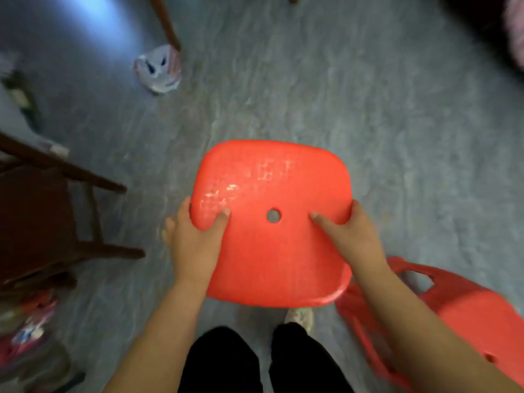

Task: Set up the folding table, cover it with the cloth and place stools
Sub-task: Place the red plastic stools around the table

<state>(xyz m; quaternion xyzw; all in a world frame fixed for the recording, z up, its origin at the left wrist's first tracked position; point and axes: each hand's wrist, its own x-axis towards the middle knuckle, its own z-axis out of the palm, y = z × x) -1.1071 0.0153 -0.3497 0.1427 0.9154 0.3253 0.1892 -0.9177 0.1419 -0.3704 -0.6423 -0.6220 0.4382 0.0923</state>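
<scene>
Stool stage, by the look of it. Left hand [195,245] and right hand [351,236] both clamp the seat edges of a red plastic stool [272,251], thumbs on top either side of the centre hole, fingers curled under the rim. Whether the stool is carried or standing on the floor cannot be told. Just right of the grip and lower, a 2nd red stool [465,316] lies tipped, awaiting placement. Left of the grip, dark wooden chair legs [93,180]. Beyond the grip, grey floor [368,95] and a crumpled plastic bag [158,69]. Folding table and cloth not in view; their status unknown. No legible writing anywhere.
</scene>
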